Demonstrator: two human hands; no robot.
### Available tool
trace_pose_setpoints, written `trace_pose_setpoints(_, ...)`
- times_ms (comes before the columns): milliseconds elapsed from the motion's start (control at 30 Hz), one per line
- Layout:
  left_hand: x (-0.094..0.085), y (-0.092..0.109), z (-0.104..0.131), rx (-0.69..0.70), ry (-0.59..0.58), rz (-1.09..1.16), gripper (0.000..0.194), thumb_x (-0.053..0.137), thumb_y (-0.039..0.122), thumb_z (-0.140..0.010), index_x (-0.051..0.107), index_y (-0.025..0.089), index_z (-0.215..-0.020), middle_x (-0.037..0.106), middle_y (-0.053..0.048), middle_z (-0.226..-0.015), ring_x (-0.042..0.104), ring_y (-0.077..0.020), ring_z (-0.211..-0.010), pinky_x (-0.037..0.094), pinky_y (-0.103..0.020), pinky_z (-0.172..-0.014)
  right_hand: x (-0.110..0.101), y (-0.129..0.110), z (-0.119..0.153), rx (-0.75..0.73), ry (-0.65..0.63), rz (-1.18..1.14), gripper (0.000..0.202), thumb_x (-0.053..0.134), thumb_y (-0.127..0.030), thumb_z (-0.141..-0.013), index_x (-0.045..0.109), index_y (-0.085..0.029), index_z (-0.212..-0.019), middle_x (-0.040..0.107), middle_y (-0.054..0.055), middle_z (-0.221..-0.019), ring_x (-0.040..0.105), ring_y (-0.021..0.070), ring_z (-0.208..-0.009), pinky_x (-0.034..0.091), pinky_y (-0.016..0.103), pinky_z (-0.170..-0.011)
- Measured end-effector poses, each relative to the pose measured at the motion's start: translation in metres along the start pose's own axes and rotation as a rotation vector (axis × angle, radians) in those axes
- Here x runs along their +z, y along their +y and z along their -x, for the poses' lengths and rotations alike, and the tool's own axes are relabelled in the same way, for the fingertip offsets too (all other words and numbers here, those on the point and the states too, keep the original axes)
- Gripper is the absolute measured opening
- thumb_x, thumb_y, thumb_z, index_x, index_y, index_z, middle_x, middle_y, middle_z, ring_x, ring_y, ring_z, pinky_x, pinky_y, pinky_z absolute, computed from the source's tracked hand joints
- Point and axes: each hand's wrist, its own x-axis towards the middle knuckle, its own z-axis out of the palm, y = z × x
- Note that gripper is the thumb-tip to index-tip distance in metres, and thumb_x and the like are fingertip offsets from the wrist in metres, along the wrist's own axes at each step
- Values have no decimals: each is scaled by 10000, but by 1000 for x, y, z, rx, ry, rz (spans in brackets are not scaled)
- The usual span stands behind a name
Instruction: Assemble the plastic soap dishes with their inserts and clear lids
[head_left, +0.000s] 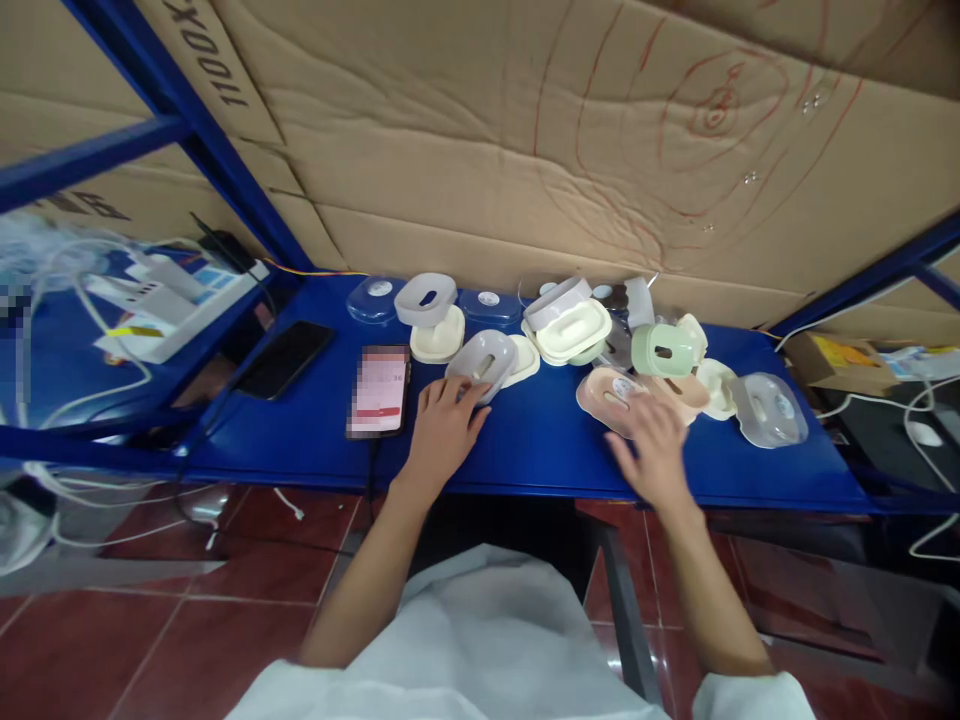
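Note:
My left hand point(448, 425) reaches over the front edge of a grey oval plastic dish point(491, 358), fingers stretched out and apart; its fingertips seem to touch the rim. Over the front of a peach plastic dish point(606, 392) is my right hand point(654, 440), slightly blurred, with thumb and fingers spread. It partly hides the peach dish and another peach piece point(684, 395) beside it. Around them lie a cream dish point(439, 336), a cream piece point(574, 332), a light-green box-like part point(658, 350) and a clear lid point(769, 410).
A lit phone point(379, 390) lies left of my left hand, and a dark phone point(286, 358) farther left. Cables and a white power strip point(187, 310) are on the left. Cardboard point(450, 150) stands behind the blue table point(525, 465); a small box point(840, 365) sits at right.

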Motion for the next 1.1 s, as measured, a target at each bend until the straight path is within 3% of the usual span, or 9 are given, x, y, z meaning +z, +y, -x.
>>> trace_pose_setpoints(133, -15, 4, 27, 66, 73, 174, 252, 550, 224, -1061, 713, 238, -1253, 684, -117, -1211, 616, -301, -1185, 540, -496, -1042, 20, -69, -35, -252, -125, -85, 508, 626, -321, -1058, 540, -273, -1556, 516, 130, -1639, 475, 304, -1527, 354, 529, -1257)
trace_pose_setpoints(200, -22, 7, 40, 151, 71, 312, 261, 545, 199, -1068, 687, 258, -1278, 673, -97, -1237, 622, -265, -1224, 548, -458, -1073, 24, -80, -49, -321, -154, -114, 512, 623, -333, -1063, 531, -287, -1565, 491, 118, -1659, 433, 314, -1560, 317, 563, -1278)
trace_pose_setpoints(300, -24, 17, 45, 169, 74, 432, 329, 514, 199, -1086, 627, 288, -1381, 622, -101, -1379, 603, -242, -1336, 540, -434, -1130, 23, -78, -58, -387, -161, -237, 426, 624, -293, -1069, 597, -283, -1495, 645, 81, -1523, 567, 265, -1459, 361, 516, -1265)
trace_pose_setpoints(433, -9, 29, 23, 10, 51, 375, 523, 486, 276, -1103, 383, 243, -1615, 460, -175, -1627, 474, -305, -1520, 475, -513, -1219, 13, -65, -43, -121, 14, -395, 332, 720, -307, -1014, 703, -272, -1344, 777, 65, -1293, 724, 262, -1227, 504, 476, -1129)
trace_pose_setpoints(567, 10, 28, 6, 71, -74, 244, 350, 580, 316, -1067, 587, 199, -1397, 607, -172, -1500, 525, -377, -1475, 471, -594, -1203, 8, -61, -20, 190, 191, -433, 335, 770, -333, -972, 730, -271, -1299, 788, 80, -1235, 739, 295, -1153, 563, 483, -1024)
trace_pose_setpoints(667, 11, 21, 18, 51, -92, 310, 120, 641, 275, -1035, 657, 200, -1128, 697, -124, -1277, 668, -306, -1288, 568, -488, -1115, 12, -66, -15, 121, 97, -411, 311, 739, -326, -995, 727, -291, -1304, 780, 68, -1272, 728, 292, -1202, 508, 508, -1102)
trace_pose_setpoints(733, 7, 15, 32, 12, -95, 391, 83, 689, 250, -1004, 642, 216, -1063, 660, -107, -1293, 687, -273, -1245, 593, -455, -1090, 17, -72, -20, 47, -18, -383, 297, 687, -329, -1032, 715, -305, -1326, 755, 62, -1344, 696, 289, -1283, 421, 539, -1193)
trace_pose_setpoints(933, -1, 5, 53, -26, -51, 461, 553, 709, 197, -980, 495, 277, -1484, 427, -156, -1621, 566, -289, -1444, 564, -482, -1150, 31, -95, -37, -227, -371, -400, 435, 567, -393, -1097, 559, -280, -1518, 586, 89, -1584, 527, 260, -1497, 231, 571, -1315)
trace_pose_setpoints(1100, -12, -6, 44, 166, -104, 300, 398, 643, 279, -1034, 607, 287, -1430, 547, -119, -1575, 551, -321, -1450, 522, -549, -1179, 40, -101, -33, -269, -325, -356, 394, 502, -267, -1117, 563, -266, -1506, 607, 63, -1567, 496, 221, -1518, 191, 543, -1334)
